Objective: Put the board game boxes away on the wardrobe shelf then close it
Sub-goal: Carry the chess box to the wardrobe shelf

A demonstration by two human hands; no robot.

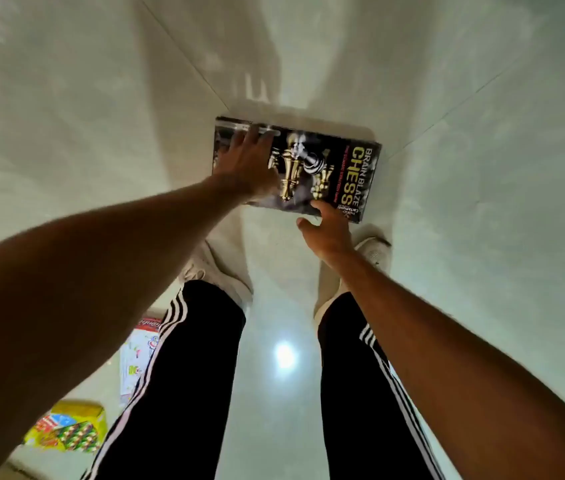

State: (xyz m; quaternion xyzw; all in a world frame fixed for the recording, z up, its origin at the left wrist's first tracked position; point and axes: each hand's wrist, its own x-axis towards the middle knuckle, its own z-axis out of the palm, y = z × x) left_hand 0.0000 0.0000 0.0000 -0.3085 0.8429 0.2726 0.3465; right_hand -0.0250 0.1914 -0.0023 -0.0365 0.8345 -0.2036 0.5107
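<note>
A black chess game box (336,168) with gold lettering lies flat on the glossy pale floor ahead of my feet. My left hand (246,164) lies over its left part with fingers spread and straight, reaching toward the far edge. My right hand (326,230) is at the near edge of the box, fingers loosely bent and touching that edge; whether it grips is unclear. A white and red game box (139,355) and a yellow game box (70,427) lie on the floor at the lower left, behind my left leg. No wardrobe is in view.
My legs in black striped trousers and pale shoes (215,268) stand just behind the chess box. Shiny floor tiles (482,133) spread all around, with a lamp reflection between my legs.
</note>
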